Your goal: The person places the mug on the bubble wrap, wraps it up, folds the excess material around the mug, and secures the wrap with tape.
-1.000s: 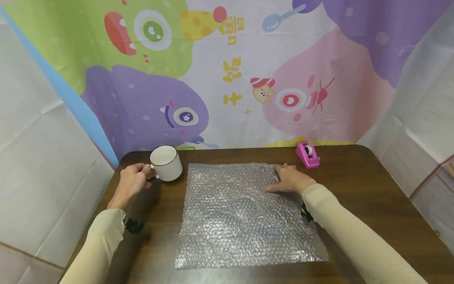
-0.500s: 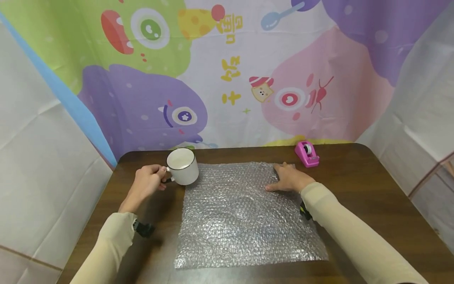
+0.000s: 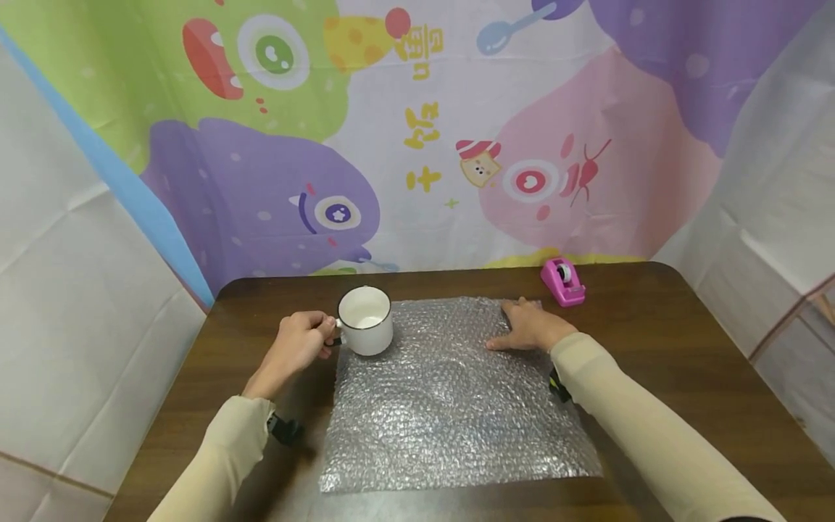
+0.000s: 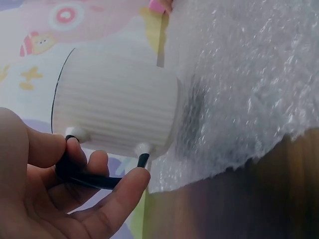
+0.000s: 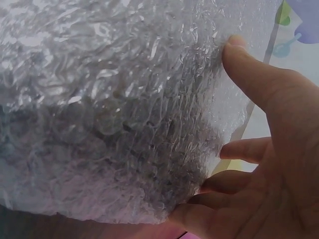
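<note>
A white mug [image 3: 367,335] with a dark rim hangs upright over the left side of a bubble wrap sheet [image 3: 450,413]. My left hand [image 3: 301,344] grips its black handle [image 4: 94,180], fingers curled through it in the left wrist view. A gap with a shadow shows between the mug's base and the wrap in that view. My right hand [image 3: 531,328] rests on the sheet's far right corner with fingers spread. Seen from the right wrist, the right thumb [image 5: 249,67] and fingertips touch the wrap near its edge.
A pink tape dispenser [image 3: 564,283] stands at the back right of the brown wooden table [image 3: 652,348]. Behind the table hangs a cartoon-printed curtain [image 3: 430,217]. Pale panels [image 3: 85,304] flank both sides.
My left hand has carried the mug by its handle to the right, from the bare table at the left to over the bubble wrap. The right hand has stayed in place on the sheet.
</note>
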The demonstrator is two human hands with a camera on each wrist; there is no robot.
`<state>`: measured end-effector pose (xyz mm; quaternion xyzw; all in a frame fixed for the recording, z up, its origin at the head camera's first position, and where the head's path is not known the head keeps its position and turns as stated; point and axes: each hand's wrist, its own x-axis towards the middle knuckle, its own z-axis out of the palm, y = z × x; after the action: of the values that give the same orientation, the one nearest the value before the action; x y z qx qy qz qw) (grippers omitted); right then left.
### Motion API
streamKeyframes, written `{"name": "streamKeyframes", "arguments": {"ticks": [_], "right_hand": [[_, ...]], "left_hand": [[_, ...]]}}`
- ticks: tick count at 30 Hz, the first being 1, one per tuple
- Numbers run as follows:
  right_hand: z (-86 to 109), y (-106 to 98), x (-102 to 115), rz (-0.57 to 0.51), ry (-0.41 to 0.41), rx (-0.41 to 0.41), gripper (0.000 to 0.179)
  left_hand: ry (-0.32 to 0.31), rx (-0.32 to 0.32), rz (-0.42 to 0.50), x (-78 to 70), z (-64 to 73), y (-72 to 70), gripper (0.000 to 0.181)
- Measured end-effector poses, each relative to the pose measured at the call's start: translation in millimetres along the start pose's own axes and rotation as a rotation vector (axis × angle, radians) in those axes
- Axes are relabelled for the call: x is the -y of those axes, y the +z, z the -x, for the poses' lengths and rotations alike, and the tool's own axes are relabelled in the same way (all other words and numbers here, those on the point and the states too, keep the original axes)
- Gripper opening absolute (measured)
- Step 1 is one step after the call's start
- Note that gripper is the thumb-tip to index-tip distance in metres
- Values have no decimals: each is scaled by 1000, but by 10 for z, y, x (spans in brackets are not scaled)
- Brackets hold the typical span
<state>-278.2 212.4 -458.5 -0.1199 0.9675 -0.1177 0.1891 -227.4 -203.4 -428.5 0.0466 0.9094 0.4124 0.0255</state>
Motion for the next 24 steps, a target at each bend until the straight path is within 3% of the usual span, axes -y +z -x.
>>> {"name": "streamKeyframes", "arguments": {"ticks": [5, 12, 24], "right_hand": [[-12, -16, 12, 3, -2, 6, 105], [-18, -16, 11, 16, -2, 8, 103], [-28, -26, 8, 51, -3, 10, 105]], "left_hand": [[14, 3, -3, -30, 27, 92, 34], [64, 48, -14, -98, 60, 209, 36], [81, 135, 26, -224, 87, 408, 37]]}}
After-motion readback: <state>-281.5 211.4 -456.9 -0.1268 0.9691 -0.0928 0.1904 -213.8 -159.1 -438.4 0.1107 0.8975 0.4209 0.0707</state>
